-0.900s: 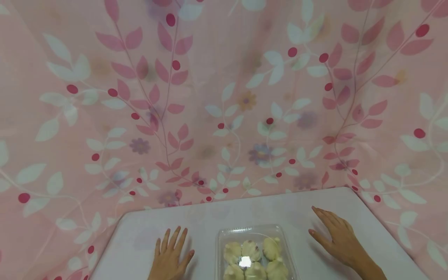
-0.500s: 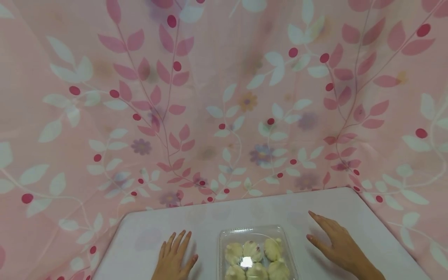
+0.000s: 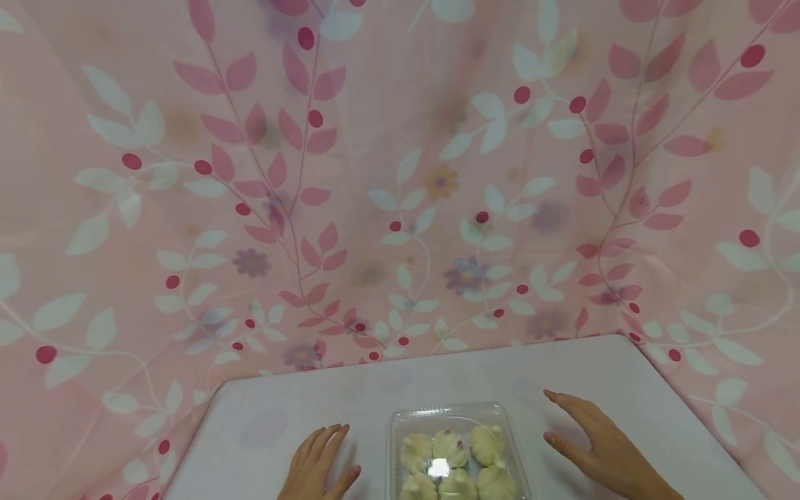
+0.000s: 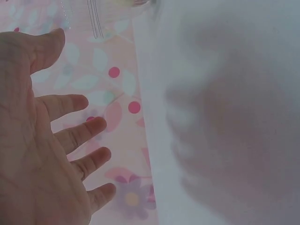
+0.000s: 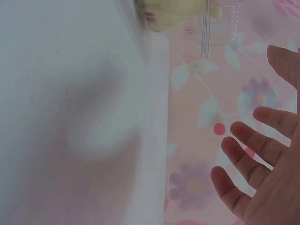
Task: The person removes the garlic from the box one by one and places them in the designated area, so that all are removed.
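A clear plastic clamshell box point(image 3: 395, 451) stands on the white table, its near end cut off by the frame's lower edge. Through its lid show several pale garlic bulbs point(image 3: 450, 448) with purple marks, and a bright glare spot lies over the middle. Left of the box hovers my left hand point(image 3: 315, 465), fingers extended, thumb toward the box and apart from it. My right hand point(image 3: 600, 448) is on the other side, fingers straight and thumb spread, also not touching the box. Neither palm holds anything in the left wrist view or the right wrist view.
The white table point(image 3: 300, 399) has rounded far corners. Behind it and at both sides hangs a pink curtain point(image 3: 400, 264) printed with leaves, berries and flowers. Hand shadows fall on the tabletop.
My left hand has moved right, closer to the box, and slightly down in the view. The right hand has shifted a little left and lower. The box has stayed put.
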`<state>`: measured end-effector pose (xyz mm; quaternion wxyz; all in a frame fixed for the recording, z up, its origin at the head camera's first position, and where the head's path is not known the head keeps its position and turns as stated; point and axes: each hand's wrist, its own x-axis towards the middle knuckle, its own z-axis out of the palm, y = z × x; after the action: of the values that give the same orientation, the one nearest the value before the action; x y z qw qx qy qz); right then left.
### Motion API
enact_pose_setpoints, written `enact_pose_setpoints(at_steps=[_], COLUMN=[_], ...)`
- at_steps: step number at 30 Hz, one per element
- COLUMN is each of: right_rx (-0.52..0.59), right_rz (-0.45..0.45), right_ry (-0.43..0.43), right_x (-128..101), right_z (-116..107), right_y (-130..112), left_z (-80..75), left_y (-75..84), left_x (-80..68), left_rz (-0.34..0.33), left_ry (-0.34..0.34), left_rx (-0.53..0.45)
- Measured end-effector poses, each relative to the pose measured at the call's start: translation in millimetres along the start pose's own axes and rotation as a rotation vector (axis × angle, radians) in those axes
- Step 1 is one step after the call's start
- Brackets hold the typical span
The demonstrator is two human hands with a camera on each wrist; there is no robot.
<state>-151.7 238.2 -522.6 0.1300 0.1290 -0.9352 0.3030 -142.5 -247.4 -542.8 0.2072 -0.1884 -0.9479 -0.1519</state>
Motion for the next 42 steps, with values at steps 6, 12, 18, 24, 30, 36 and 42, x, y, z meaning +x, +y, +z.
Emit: enact_pose_setpoints(at_steps=[6, 12, 18, 24, 30, 36, 42], right_rx=[0.004, 0.131, 0.295, 0.380, 0.437, 0.499, 0.567], right_rz=[0.044, 0.160, 0.193, 0.062, -0.012, -0.107, -0.189], right_ry=[-0.037, -0.195, -0.321, -0.334, -0.358, -0.398, -0.441], right_x=[-5.9, -9.1, -11.8, -15.1, -14.9, -15.2, -15.0], right_z=[-1.6, -7.9, -8.8, -5.4, -5.4, -2.0, 1.0], right_y=[-6.7, -16.8, -21.7, -17.9, -22.0, -19.3, -16.7], left_z=[0.8, 2.8, 8.0, -1.5, -15.5, -12.7, -11.2], left_y=[3.9, 8.8, 9.4, 14.3, 18.9, 15.3, 21.0], left_x=[-4.5, -9.9, -12.8, -8.5, -0.8, -0.6, -4.3], left_rz=[0.003, 0.000, 0.073, -0.015, -0.084, -0.079, -0.144], left_ry=[-0.003, 0.002, 0.022, -0.213, -0.442, -0.587, -0.558], left_rx=[-0.063, -0.119, -0.181, -0.350, -0.576, -0.810, -0.905])
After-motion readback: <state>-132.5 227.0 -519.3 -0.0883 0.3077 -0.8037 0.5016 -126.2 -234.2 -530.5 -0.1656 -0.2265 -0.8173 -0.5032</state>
